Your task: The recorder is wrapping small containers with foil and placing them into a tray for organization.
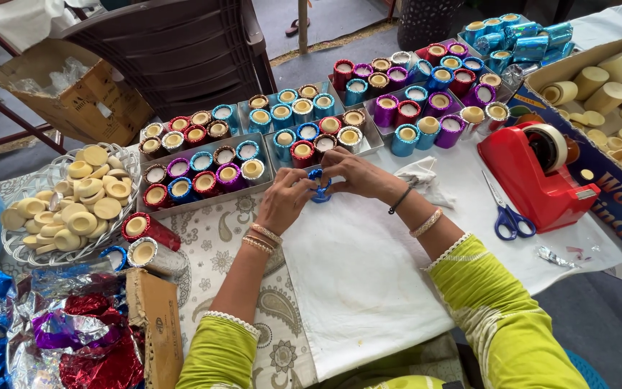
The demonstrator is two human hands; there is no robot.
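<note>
My left hand (284, 198) and my right hand (355, 173) meet over a white sheet (368, 266), both closed on one small blue foil-wrapped cup (318, 186). Only a bit of the blue foil shows between my fingers. Just beyond my hands stand metal trays (264, 189) filled with several foil-wrapped cups in red, blue, purple and brown.
A red tape dispenser (538, 173) and blue-handled scissors (505, 216) lie to the right. A cardboard box of bare cream cups (617, 94) is far right. A clear dish of cream discs (73, 202) sits left, crumpled foil sheets (66, 331) lower left, a dark chair (174, 50) behind.
</note>
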